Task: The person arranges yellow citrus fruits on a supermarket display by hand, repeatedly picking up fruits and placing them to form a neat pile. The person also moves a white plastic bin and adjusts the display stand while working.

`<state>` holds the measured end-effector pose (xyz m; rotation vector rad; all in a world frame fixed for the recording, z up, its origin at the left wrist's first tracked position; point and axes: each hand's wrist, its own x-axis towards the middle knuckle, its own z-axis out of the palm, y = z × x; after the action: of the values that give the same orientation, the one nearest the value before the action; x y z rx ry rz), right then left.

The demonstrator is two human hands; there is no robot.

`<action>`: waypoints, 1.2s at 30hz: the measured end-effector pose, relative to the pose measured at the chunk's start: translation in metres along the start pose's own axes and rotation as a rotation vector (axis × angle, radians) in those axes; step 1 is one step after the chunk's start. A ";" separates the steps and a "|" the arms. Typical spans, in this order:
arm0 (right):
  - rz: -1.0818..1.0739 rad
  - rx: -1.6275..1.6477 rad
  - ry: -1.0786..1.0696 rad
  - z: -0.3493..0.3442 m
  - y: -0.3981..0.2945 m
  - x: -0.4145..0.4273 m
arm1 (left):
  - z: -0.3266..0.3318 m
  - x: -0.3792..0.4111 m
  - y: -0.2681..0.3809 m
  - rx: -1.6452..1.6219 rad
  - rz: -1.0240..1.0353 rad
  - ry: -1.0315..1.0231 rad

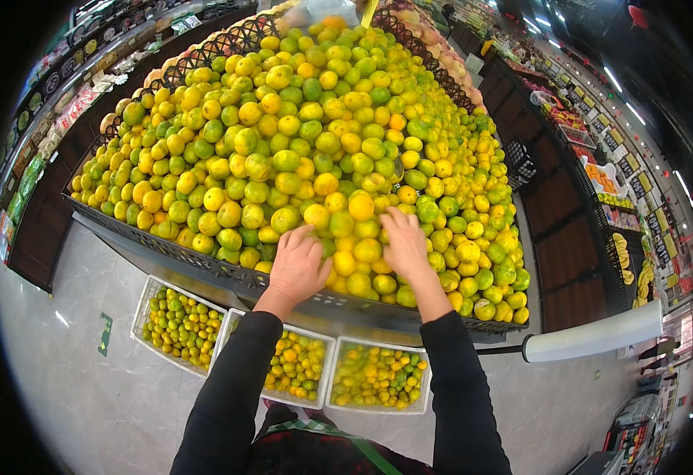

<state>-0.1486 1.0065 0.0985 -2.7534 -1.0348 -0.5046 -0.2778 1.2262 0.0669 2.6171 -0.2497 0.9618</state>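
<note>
A large sloping heap of green and yellow mandarins [287, 160] fills the display before me. My left hand [299, 267] rests on the fruit near the front edge, fingers bent over it and thumb spread to the right. To its right, my right hand [407, 246] touches the heap with its fingertips pointing up the slope. I see neither hand closed around a fruit, though the fingertips partly hide what lies under them. Several mandarins [367, 250] lie between the hands. A black plastic crate rim [204, 258] borders the heap in front.
White crates of smaller mandarins [379, 380] stand on the floor below, by my feet. A roll of plastic bags [595, 332] juts out at the right. Black lattice fencing [221, 47] separates other fruit behind. Shelves line both sides.
</note>
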 end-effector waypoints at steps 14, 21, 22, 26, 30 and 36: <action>0.135 0.203 0.122 -0.004 0.029 0.013 | 0.001 -0.002 -0.001 -0.017 -0.004 0.006; 0.216 -0.258 -0.240 -0.029 0.014 0.029 | 0.001 -0.004 -0.005 -0.004 0.008 0.022; 0.239 -0.103 -0.342 -0.029 0.023 0.029 | 0.001 -0.005 -0.005 -0.006 0.005 0.029; 0.180 -0.127 -0.190 -0.043 0.008 0.017 | 0.001 -0.005 -0.004 -0.014 0.004 0.028; 0.131 0.037 -0.099 -0.027 -0.044 0.024 | 0.006 -0.005 -0.003 -0.058 -0.047 0.082; 0.158 0.193 -0.104 0.004 -0.064 0.020 | 0.010 -0.008 -0.011 -0.151 -0.277 0.309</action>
<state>-0.1764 1.0678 0.1037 -2.6827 -0.8290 -0.2279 -0.2748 1.2332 0.0521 2.2524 0.1103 1.1755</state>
